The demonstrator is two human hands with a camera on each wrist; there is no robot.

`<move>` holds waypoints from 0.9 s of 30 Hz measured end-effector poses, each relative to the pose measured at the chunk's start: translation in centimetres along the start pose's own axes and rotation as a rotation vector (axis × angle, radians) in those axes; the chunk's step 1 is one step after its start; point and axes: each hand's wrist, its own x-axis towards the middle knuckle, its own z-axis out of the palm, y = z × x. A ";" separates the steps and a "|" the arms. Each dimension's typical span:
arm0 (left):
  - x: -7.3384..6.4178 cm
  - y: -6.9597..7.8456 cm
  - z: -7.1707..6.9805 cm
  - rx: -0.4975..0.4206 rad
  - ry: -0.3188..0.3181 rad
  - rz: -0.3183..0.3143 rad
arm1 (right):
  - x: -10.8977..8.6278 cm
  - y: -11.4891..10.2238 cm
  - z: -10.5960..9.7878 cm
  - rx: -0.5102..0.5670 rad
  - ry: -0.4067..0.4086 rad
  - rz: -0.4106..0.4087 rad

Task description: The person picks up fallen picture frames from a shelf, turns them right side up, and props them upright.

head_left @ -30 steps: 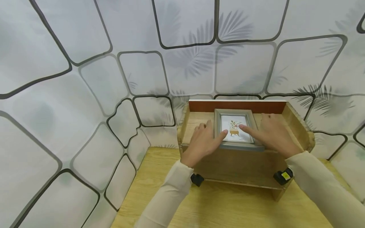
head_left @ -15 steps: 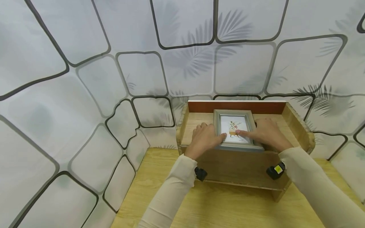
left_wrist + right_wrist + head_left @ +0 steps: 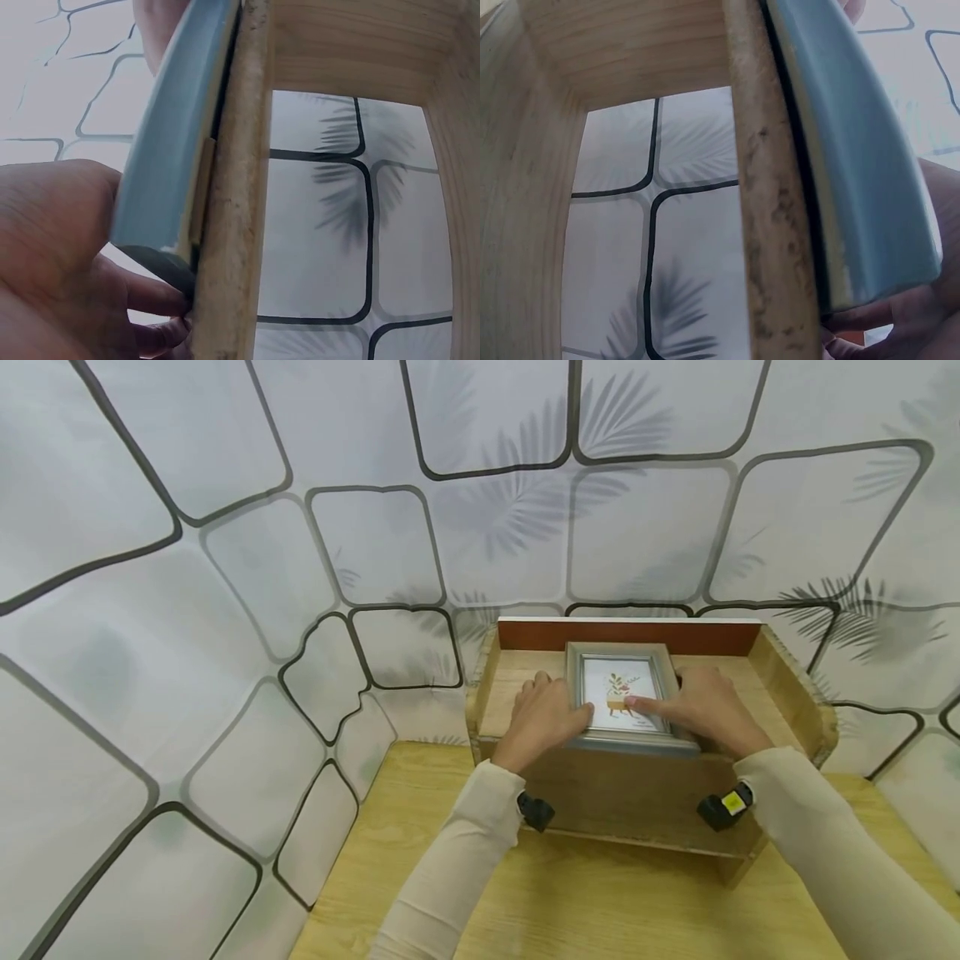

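Note:
A picture frame [image 3: 621, 742] with a silvery-grey border and a potted-plant print lies face up on the top board of a wooden shelf unit [image 3: 637, 793]. My left hand [image 3: 542, 721] grips its left side, thumb on the front lower corner. At the right side, my right hand [image 3: 708, 710] holds it with the thumb over the print. From the left wrist, the bluish frame edge [image 3: 169, 157] sits against the board's rim, with fingers [image 3: 154, 294] tucked by its corner. The right wrist view has the frame edge [image 3: 862, 165] overhanging slightly; the right fingers are mostly hidden.
Raised wooden sides [image 3: 791, 685] and a reddish-brown back strip [image 3: 630, 633] bound the top board. The unit stands on a yellow wood-grain table [image 3: 600, 902]. A patterned wall covering [image 3: 510, 543] rises close behind and at the left.
My right hand has drawn nearer to the frame's right side, its fingers bending in at the edge and its thumb sliding lower on the print. The left hand shifts slightly right. The frame barely moves.

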 end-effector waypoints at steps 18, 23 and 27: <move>0.2 1.1 -2.0 -0.108 0.090 0.060 | -0.1 -1.9 -3.3 -0.023 0.043 0.003; 0.0 1.7 -2.7 -0.143 0.131 0.045 | 0.1 -2.6 -4.1 -0.020 0.068 0.010; 0.0 2.2 -3.2 -0.132 0.176 0.058 | 0.2 -3.1 -4.3 -0.016 0.170 0.003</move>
